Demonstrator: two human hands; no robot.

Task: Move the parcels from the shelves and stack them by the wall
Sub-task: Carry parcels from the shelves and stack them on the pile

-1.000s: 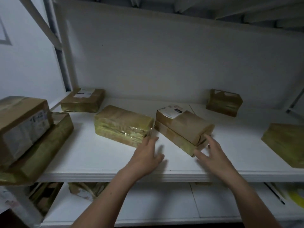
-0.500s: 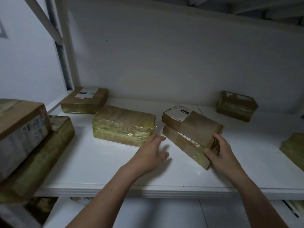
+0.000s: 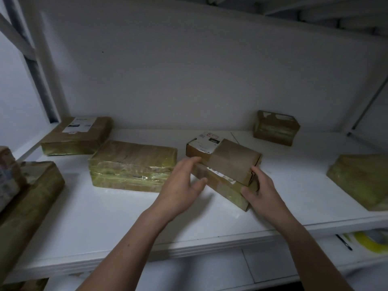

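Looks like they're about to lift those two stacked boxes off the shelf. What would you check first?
1. Right hand gripping the near corner of the lower box, fingers against the upper box: ok.
2. Left hand gripping: not ok, it is open beside the stack.
3. Upper box square on lower box: not ok, skewed.
4. Gap to the taped parcel on the left: ok.
5. Weight manageable: cannot tell.

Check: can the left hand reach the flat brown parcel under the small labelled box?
Probably yes. The left hand hovers open beside the flat brown parcel, nothing between; the right hand grips its other end.
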